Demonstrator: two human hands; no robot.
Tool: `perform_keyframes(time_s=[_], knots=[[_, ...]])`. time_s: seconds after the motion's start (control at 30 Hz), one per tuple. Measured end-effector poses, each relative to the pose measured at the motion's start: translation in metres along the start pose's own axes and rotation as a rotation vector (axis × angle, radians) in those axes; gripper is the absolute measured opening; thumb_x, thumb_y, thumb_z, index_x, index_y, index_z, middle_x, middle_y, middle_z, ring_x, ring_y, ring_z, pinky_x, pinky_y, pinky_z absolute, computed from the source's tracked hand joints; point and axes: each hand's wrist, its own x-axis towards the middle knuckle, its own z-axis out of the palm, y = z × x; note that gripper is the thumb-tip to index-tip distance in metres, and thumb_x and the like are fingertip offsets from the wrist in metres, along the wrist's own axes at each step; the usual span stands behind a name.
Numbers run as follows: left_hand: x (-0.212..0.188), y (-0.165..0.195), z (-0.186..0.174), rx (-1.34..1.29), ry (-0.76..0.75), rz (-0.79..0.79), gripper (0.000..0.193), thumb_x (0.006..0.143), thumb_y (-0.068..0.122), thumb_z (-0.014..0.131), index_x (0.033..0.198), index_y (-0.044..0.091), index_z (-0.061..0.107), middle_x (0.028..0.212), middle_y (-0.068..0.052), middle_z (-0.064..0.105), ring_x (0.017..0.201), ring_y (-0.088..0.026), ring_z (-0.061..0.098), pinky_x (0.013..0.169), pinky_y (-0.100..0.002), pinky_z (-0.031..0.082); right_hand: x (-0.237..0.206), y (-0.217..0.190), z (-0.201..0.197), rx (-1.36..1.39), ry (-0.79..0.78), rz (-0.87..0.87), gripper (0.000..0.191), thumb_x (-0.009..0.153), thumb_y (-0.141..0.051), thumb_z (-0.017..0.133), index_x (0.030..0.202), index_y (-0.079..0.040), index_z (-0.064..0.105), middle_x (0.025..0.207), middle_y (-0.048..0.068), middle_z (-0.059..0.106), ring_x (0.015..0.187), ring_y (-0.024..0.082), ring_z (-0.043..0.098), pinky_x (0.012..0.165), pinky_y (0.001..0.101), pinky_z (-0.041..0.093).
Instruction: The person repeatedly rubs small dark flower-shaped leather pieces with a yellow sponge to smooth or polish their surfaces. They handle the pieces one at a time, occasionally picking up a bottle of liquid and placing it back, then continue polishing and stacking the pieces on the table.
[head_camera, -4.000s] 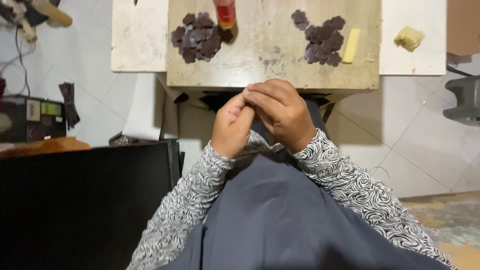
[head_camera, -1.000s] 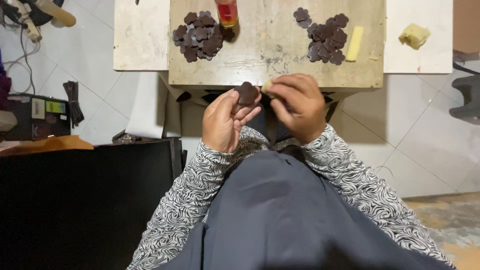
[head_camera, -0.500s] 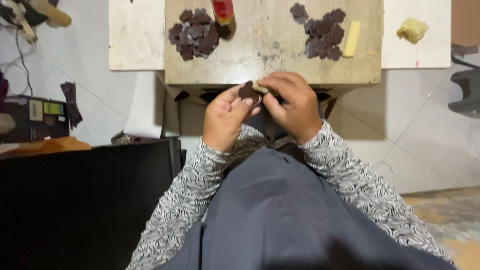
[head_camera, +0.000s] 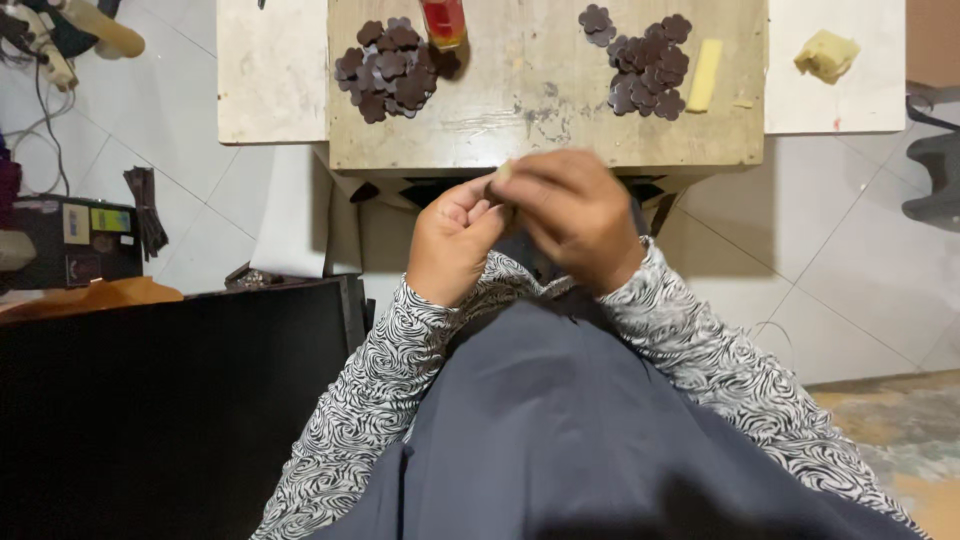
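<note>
My left hand (head_camera: 452, 240) and my right hand (head_camera: 578, 212) meet fingertip to fingertip above my lap, just below the wooden board (head_camera: 540, 125). My left hand is closed on a dark brown flower-shaped piece, which is now almost hidden behind the fingers. My right hand pinches a small pale yellowish bit (head_camera: 503, 171) against it. On the board lie a left pile of the same dark flower-shaped pieces (head_camera: 392, 68) and a right pile (head_camera: 645, 62). A red bottle (head_camera: 444, 20) stands by the left pile and a pale yellow bar (head_camera: 706, 75) lies by the right one.
White slabs flank the board, the right one (head_camera: 860, 100) bearing a yellow spongy lump (head_camera: 826, 55). A black box with cables (head_camera: 75, 240) sits at the left on the tiled floor. A black surface (head_camera: 170, 400) is beside my left arm, and a grey chair part (head_camera: 935, 175) is at the right.
The flower-shaped piece showed plainly in my left hand a second ago; my right hand has since closed over it, so it is now mostly covered. Both hands stay below the board's edge.
</note>
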Motion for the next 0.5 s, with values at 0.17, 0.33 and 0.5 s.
perform_keyframes(time_s=[0.17, 0.33, 0.5], knots=[[-0.002, 0.005, 0.005, -0.001, 0.080, -0.074, 0.036, 0.101, 0.000, 0.060, 0.136, -0.008, 0.060, 0.120, -0.009, 0.070, 0.107, -0.013, 0.068, 0.094, -0.029, 0.059, 0.002, 0.001, -0.004, -0.054, 0.002, 0.081, 0.034, 0.084, 0.005, 0.078, 0.116, -0.006, 0.074, 0.117, 0.010, 0.070, 0.107, 0.030, 0.067, 0.093, 0.0403, 0.056], [-0.002, 0.008, 0.002, -0.056, 0.012, -0.045, 0.037, 0.103, 0.001, 0.056, 0.138, -0.008, 0.058, 0.126, -0.010, 0.069, 0.114, -0.014, 0.067, 0.102, -0.028, 0.055, -0.001, -0.003, -0.006, 0.057, 0.058, -0.028, 0.031, 0.089, 0.002, 0.080, 0.118, -0.005, 0.072, 0.119, 0.010, 0.069, 0.109, 0.030, 0.067, 0.095, 0.0417, 0.056], [-0.002, 0.003, 0.005, 0.059, -0.030, 0.043, 0.038, 0.103, 0.000, 0.051, 0.140, -0.007, 0.057, 0.127, -0.008, 0.068, 0.116, -0.012, 0.066, 0.103, -0.028, 0.054, 0.001, -0.002, 0.003, -0.012, -0.014, -0.057, 0.033, 0.084, 0.001, 0.080, 0.116, -0.005, 0.073, 0.117, 0.010, 0.069, 0.109, 0.031, 0.067, 0.096, 0.0420, 0.056]])
